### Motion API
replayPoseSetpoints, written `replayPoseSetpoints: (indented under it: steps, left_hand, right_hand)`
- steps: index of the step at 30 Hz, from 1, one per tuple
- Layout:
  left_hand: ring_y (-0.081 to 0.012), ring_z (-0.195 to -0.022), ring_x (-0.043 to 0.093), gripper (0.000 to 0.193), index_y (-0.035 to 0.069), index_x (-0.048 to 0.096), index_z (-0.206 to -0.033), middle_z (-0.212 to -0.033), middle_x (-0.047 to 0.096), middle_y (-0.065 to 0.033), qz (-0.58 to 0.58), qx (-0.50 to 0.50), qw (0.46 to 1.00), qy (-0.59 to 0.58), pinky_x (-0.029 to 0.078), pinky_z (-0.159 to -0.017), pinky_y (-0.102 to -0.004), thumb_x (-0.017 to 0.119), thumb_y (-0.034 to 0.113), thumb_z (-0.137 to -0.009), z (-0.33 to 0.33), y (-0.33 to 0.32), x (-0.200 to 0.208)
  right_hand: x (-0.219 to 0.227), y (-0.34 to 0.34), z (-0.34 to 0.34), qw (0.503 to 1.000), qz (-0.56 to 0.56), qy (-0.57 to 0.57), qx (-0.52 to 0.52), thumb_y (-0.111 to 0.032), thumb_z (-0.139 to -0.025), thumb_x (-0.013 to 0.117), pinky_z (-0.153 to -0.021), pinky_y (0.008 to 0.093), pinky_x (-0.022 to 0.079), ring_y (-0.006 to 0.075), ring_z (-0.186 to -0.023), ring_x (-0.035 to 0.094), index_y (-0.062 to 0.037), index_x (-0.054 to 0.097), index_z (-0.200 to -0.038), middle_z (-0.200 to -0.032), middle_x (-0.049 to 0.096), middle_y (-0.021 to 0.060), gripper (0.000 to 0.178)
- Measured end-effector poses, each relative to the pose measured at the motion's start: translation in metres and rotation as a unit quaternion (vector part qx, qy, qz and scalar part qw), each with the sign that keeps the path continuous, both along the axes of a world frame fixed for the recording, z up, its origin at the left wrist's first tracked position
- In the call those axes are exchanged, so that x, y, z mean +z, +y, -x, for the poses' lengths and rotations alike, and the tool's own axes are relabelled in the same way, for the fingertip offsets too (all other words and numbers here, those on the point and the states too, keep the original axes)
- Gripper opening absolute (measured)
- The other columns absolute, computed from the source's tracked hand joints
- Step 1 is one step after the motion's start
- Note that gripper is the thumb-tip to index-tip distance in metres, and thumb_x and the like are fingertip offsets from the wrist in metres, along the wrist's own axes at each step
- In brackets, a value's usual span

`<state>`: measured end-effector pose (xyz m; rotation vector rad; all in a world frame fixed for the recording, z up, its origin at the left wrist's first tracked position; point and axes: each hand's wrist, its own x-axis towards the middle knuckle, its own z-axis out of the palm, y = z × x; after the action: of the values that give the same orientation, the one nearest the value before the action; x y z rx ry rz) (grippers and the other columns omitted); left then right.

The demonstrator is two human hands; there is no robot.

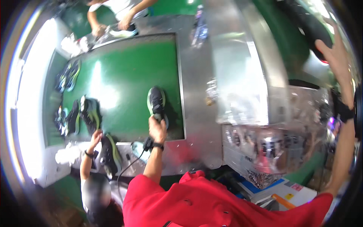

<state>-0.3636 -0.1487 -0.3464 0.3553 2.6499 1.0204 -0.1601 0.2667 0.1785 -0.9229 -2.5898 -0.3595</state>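
Note:
My left hand [157, 130] is closed round the heel end of a black sneaker [156, 100] with a pale yellow-green sole edge. The sneaker's toe points away from me over the right part of a green belt surface [128, 68]. Far out to the right, my right hand [335, 56] is raised with thumb and fingers apart. It is nearest to a dark, rounded object [308, 28] whose kind is too blurred to make out. I see nothing held in that hand.
Several more dark sneakers [90, 113] lie along the belt's left side. Another person's hand [96, 138] touches one at lower left; across the belt, a person's hands [125, 22] handle a shoe. Clear plastic-wrapped stacks [264, 147] stand right, beside a metal ledge [242, 75].

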Motion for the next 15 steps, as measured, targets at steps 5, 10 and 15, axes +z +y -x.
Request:
replayPoseSetpoints:
  steps: [5,10,15]
  left_hand:
    - [-0.0404,-0.119,0.05,0.054,-0.003,0.05,-0.126,-0.13,0.052,-0.0252,-0.137,-0.063,0.974,0.167,0.039,-0.101,-0.0469,0.071,0.007,-0.077,-0.043,-0.004,0.041]
    - [-0.0162,-0.083,0.065,0.023,-0.005,0.066,-0.108,-0.097,0.069,-0.0102,-0.314,-0.25,0.825,-0.398,0.053,-0.078,-0.0299,0.067,0.011,-0.091,-0.129,0.011,0.127]
    - [-0.0378,-0.115,0.06,0.06,-0.006,0.053,-0.128,-0.129,0.057,-0.024,-0.36,-0.418,0.501,-0.667,0.047,-0.099,-0.0492,0.057,0.044,-0.095,-0.2,0.042,0.238]
  right_hand:
    - [-0.024,0.035,-0.034,0.986,-0.018,0.145,0.08,-0.024,-0.075,0.077,-0.077,0.0305,0.049,0.0142,-0.074,0.058,-0.0138,0.05,-0.14,-0.106,0.068,0.0064,0.071]
    - [0.05,-0.028,-0.05,0.936,0.149,0.315,-0.043,-0.019,-0.081,0.071,-0.072,0.0267,0.049,0.0131,-0.075,0.061,0.0002,0.066,-0.112,-0.092,0.069,0.0068,0.037]
    - [0.103,-0.101,-0.149,0.845,0.119,0.519,0.049,-0.01,-0.085,0.064,-0.069,0.0254,0.048,0.0153,-0.075,0.062,0.0045,0.069,-0.096,-0.087,0.069,0.0072,0.019]
